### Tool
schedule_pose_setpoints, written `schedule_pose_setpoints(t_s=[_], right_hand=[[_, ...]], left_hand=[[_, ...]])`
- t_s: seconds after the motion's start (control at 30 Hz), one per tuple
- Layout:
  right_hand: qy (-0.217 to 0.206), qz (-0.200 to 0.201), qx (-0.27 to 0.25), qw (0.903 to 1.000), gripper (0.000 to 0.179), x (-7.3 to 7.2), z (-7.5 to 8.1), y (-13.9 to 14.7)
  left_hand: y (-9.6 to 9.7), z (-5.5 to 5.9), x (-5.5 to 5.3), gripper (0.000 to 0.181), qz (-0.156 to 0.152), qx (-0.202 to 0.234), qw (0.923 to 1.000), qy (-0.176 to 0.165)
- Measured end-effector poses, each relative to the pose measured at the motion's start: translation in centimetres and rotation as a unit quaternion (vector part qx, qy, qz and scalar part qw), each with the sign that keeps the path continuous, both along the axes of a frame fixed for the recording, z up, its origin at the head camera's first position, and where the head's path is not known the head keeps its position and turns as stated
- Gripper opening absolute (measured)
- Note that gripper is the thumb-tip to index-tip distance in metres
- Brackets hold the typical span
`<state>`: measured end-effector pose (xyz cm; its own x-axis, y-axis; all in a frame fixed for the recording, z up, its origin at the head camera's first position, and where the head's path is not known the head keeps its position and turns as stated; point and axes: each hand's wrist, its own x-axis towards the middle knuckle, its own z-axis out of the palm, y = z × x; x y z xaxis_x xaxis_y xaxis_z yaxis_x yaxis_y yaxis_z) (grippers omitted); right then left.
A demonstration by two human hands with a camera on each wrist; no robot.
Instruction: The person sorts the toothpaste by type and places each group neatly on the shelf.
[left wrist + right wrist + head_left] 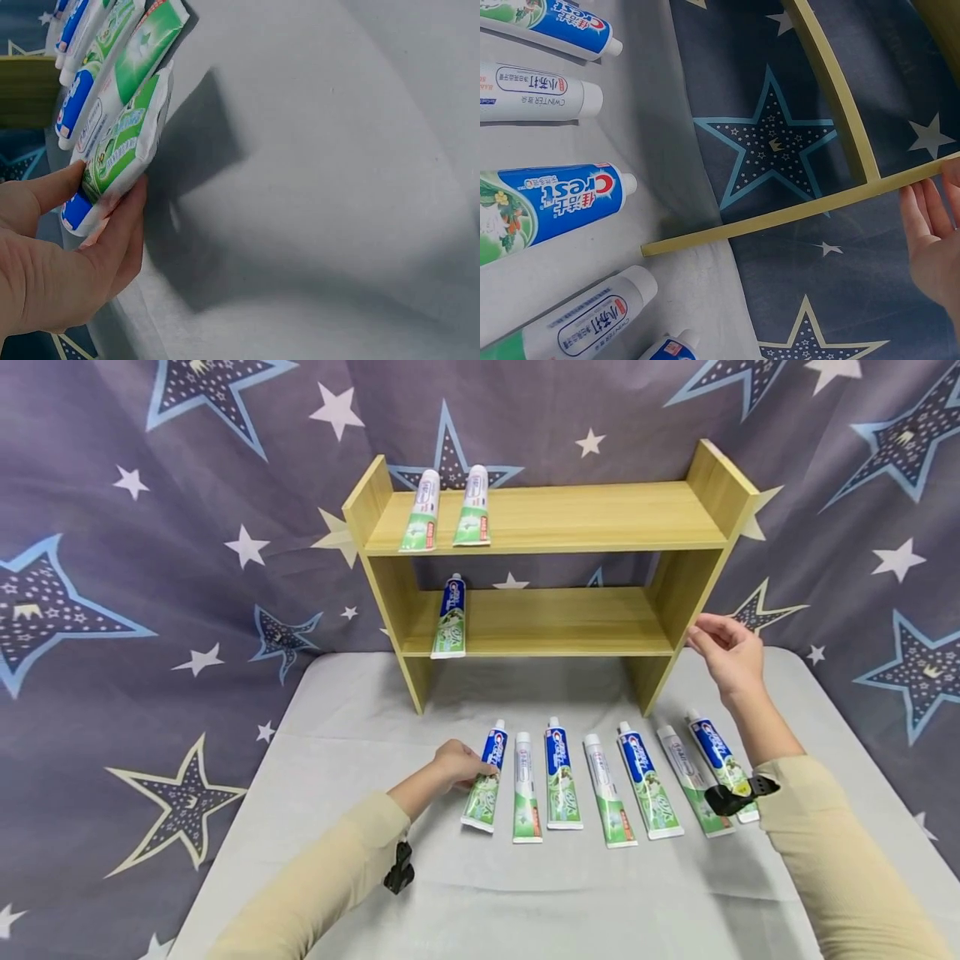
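"Starting at our hands, what are we holding?"

"Our left hand (455, 764) pinches a flat-tailed blue-and-green toothpaste tube (480, 802) between thumb (56, 185) and fingers (126, 232), at the end of the row nearest the left edge of the grey cloth-covered table (352, 752). Our right hand (733, 657) touches the right side panel (686, 585) of a yellow wood-grain two-board shelf (397, 602); we cannot tell whether it grips or only rests there."

"What could go wrong with that pinch?"

"We hold the tube from its left side, so its tail could swing into the slim white-and-green toothpaste tube (527, 797) just beside it. If we squeezed hard, its body might buckle and slip."

"And on our right?"

"Pushing unevenly on the panel could shift the shelf near the table's back edge. Two more white-and-green tubes (423, 514) near the top board's (600, 514) left end, and a second blue-and-green tube (452, 614) on the lower board (555, 618), reach those boards' front edges, so a jolt might tip them off."

"Anything toward the table's right edge?"

"Our black wrist camera (723, 799) shows over the last tubes (715, 747) of the row; if we lowered that forearm (847, 843), it could knock them askew."
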<state>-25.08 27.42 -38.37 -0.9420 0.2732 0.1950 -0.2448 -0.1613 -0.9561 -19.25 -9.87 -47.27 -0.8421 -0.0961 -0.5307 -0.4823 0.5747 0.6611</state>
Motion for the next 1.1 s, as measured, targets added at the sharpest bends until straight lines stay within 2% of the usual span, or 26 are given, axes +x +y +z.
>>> schedule_pose_setpoints(t_s=[0.33,0.57,1.1], right_hand=[[-0.009,0.0,0.017,0.9998,0.021,0.0,0.0,0.2],[-0.009,0.002,0.012,0.9999,0.021,0.2,0.0,0.2],[-0.011,0.003,0.005,0.9999,0.022,0.1,0.4,-0.2]], left_hand=[[0.0,1.4,0.1,0.04,0.011,0.055,0.9982,-0.02],[0.0,2.2,-0.3,0.039,-0.001,0.072,0.9969,-0.03],[-0.3,5.0,-1.5,0.026,-0.029,0.122,0.9901,-0.063]])
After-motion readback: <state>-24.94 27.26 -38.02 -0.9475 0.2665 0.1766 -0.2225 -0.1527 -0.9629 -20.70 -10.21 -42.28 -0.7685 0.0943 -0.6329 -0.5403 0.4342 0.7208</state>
